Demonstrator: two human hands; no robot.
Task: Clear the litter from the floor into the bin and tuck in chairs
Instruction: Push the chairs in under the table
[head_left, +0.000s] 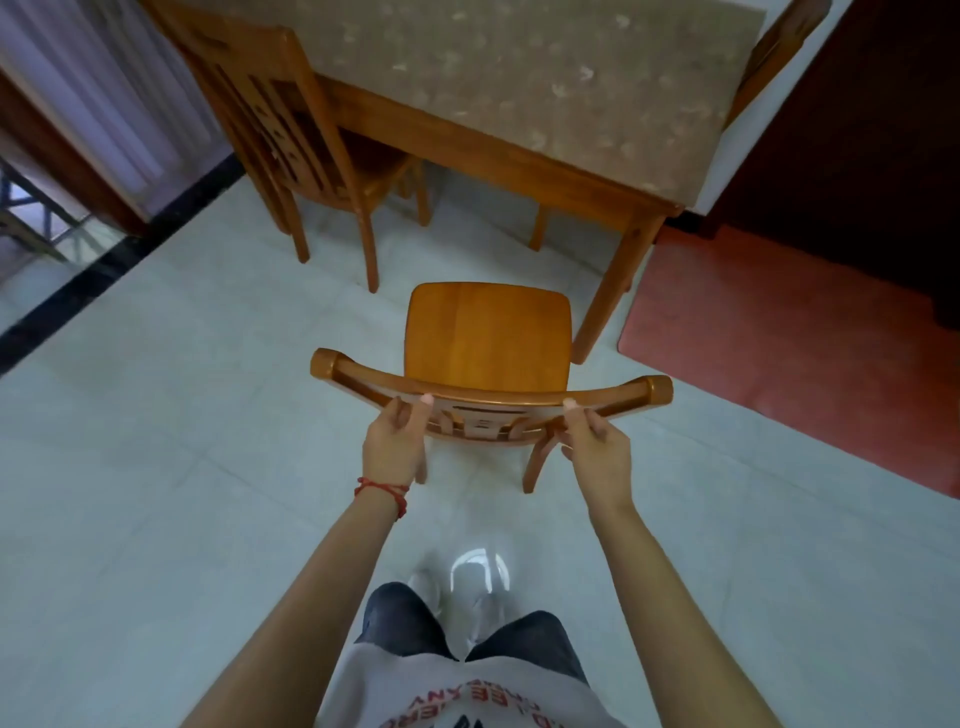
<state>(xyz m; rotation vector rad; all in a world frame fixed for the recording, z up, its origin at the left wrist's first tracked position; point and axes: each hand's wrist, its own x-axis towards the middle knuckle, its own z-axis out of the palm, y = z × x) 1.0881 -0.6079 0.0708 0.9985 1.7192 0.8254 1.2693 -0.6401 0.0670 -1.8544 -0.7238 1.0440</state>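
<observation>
Hands are gripping the curved top rail of a wooden chair from behind: the left hand is closing on the rail toward its left part, thumb on top, and the right hand is closing on it toward the right part, the two grips lying roughly symmetric about the chair's midline. The chair is standing on the pale tiled floor, pulled clear of the table, its seat facing away from the person and toward the table's near edge. The rail's long axis is running left to right, nearly parallel to that table edge, so the coming move, as judged here, is a straight push forward along the seat's depth. The table leg is standing just beside the seat's right front corner, so the right side is looking like the tighter clearance. A second chair is already sitting partly under the table on the left. A red mat is lying on the right. No litter or bin is showing in this view.
</observation>
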